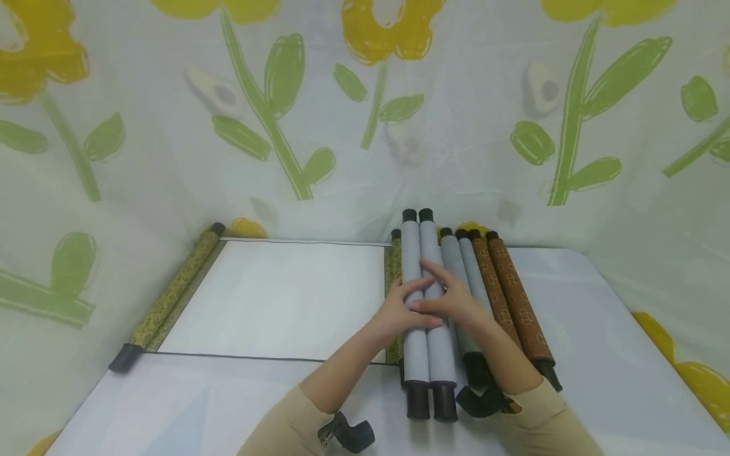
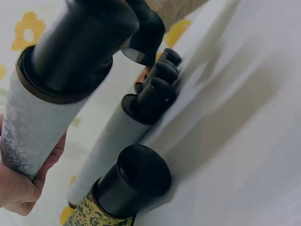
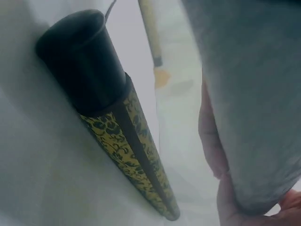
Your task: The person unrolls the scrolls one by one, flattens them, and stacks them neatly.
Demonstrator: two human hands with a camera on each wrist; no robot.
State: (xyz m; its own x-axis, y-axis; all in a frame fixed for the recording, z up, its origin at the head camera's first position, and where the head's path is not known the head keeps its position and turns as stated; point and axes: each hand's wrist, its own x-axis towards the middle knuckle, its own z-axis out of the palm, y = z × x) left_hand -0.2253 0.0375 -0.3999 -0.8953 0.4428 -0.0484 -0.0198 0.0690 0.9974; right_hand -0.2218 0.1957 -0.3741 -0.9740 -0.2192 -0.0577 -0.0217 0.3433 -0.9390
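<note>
While both hands are raised off the table, the left hand (image 1: 393, 315) and right hand (image 1: 461, 305) are clamped around the pair of pale rolls (image 1: 441, 354), fingers overlapping near mid-length. The two rolls lie side by side within the grip, black end caps (image 1: 419, 403) toward the wearer. Just beneath and left of the left hand: yellow-green roller (image 3: 136, 162), bordering the white sheet (image 1: 274, 297). Under and beyond the right hand: grey rolls (image 1: 452, 250), then brown rolls (image 1: 520, 305). Handling note: even pressure from both palms should hold the pair parallel; squeezing harder on one side could skew them. Caps probably need care to clear the roller below the left hand.
</note>
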